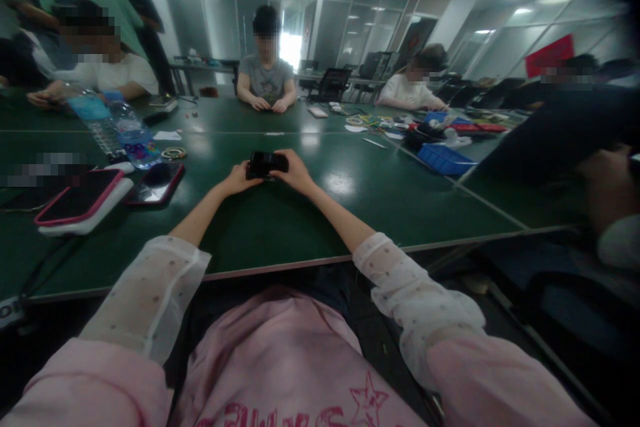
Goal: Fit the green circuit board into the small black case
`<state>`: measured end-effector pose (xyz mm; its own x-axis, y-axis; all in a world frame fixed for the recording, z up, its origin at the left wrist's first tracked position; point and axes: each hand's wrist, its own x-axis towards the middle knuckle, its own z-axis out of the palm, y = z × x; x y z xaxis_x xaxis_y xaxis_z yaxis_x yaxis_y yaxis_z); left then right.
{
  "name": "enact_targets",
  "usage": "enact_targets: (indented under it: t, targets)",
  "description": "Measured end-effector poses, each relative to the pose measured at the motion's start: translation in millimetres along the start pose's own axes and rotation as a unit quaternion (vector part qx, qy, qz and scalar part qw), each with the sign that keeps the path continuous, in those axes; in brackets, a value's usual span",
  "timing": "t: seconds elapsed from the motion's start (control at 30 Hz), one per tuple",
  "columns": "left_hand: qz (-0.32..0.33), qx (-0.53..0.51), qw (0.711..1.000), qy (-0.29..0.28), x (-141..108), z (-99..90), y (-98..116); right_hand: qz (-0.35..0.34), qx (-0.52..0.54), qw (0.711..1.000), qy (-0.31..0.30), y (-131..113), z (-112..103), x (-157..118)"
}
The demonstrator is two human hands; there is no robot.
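A small black device [269, 163] is held between both hands just above the green table [280, 227]. My left hand [241, 180] grips its left end, fingers closed on it. At the right end, my right hand [295, 172] is closed round the device, thumb below and fingers over the top. The device's details are too dark to make out. A phone with a red edge [156, 184] lies on the table to the left of my left hand.
On the left are a pink-framed phone [83, 197] and water bottles [134, 133]. Toward the right stand a blue bin [445, 159], coloured cables [373, 121] and a pen [374, 143]. Several people sit around the table, one opposite [267, 80].
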<state>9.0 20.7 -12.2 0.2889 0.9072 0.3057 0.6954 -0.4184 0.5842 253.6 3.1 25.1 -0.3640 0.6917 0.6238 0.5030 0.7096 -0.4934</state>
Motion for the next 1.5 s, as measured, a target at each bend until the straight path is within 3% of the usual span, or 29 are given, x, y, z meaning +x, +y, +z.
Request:
enact_targets:
  t: [0.2, 0.5, 0.83, 1.0, 1.17, 1.5]
  targets:
    - [0.015, 0.003, 1.000, -0.005, 0, -3.6, 5, 0.038, 0.027, 0.999, 0.017, 3, -1, 3]
    - [0.034, -0.004, 0.999, -0.011, -2, -7.6, 8, 0.064, -0.014, 0.992, 0.110, 8, -14, 10]
    - [0.019, 0.033, 0.999, -0.018, -2, -9.1, 14, 0.181, -0.120, 0.949, 0.230, 35, -31, 3]
    - [0.023, 0.026, 0.999, -0.023, -3, -9.6, 15, 0.255, -0.157, 0.930, 0.213, 47, -33, -7]
    - [0.032, 0.021, 0.999, -0.022, -4, -10.9, 19, 0.331, -0.195, 0.912, 0.145, 48, -31, -12]
    - [0.057, 0.024, 0.998, -0.021, -5, -10.4, 20, 0.328, -0.180, 0.917, 0.138, 49, -29, -11]
